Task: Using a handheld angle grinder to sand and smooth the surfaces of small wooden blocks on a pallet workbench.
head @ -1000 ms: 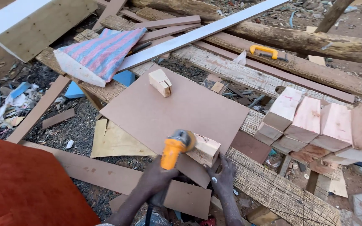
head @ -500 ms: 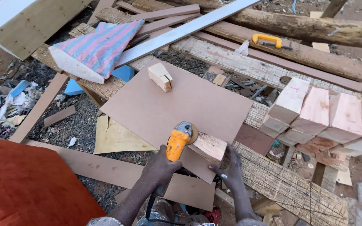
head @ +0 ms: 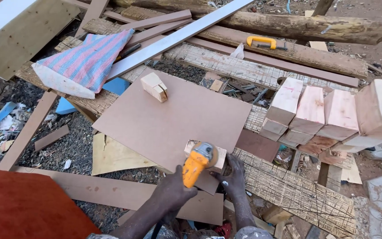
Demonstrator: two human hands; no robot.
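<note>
Our grinder (head: 198, 163) has shifted onto the small wood block (head: 205, 156) at the board's (head: 173, 119) near edge, left hand (head: 173, 191) wrapping its handle, right hand (head: 234, 179) pinning the block, where kickback might reach those fingers.

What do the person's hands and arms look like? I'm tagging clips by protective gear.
Both hands are bare, with no gloves: the left hand and right hand carry pale dust specks. Both forearms are uncovered, with no sleeves, watch or bands in view.
</note>
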